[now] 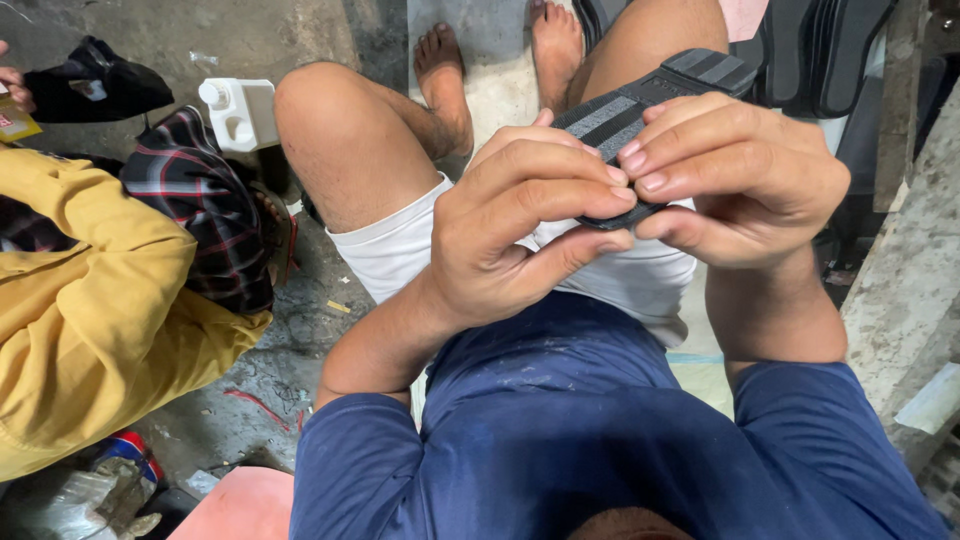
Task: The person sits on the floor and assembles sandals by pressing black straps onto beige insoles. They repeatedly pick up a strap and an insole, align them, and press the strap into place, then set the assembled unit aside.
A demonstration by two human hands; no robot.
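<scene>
Both hands, left hand (510,225) and right hand (735,175), pinch a flat ribbed dark-grey rubbery strap (640,105); rough concrete floor (270,30) at 11 o'clock.

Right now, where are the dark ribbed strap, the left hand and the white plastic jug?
dark ribbed strap (640,100), head view, ribbed upper face.
left hand (520,225), head view, back of hand.
white plastic jug (243,112), head view, front wall.

The strap (640,100) in my fingers is dark grey with lighter grey stripes. My shirt (600,430) is dark blue, my shorts (400,245) white. Beside me, a yellow sleeve (90,300) and red-black checked cloth (205,205).
</scene>
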